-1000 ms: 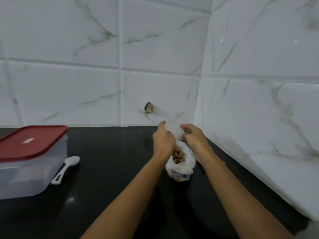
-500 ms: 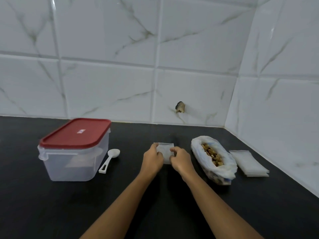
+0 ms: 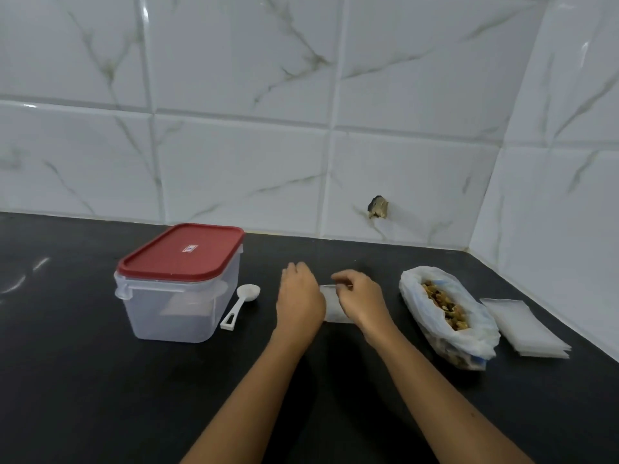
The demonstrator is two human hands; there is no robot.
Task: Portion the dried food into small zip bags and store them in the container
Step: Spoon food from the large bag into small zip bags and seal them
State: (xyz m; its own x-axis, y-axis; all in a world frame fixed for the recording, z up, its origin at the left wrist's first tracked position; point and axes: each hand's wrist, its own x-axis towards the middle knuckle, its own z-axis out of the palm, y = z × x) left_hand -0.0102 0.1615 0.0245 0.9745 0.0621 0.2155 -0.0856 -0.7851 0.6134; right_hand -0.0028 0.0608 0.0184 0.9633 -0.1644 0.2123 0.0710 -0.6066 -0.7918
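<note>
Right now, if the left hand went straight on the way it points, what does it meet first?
Likely nothing close: left hand points away over black counter toward the tiled wall. The small zip bag lies to its right, off that line. Depth unclear.

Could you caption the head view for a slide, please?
Left hand and right hand hold a small zip bag between lidded container and open bag of dried food.

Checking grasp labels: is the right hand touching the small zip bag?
Touching. Head view shows the right hand pinching the zip bag at its top edge.
</note>
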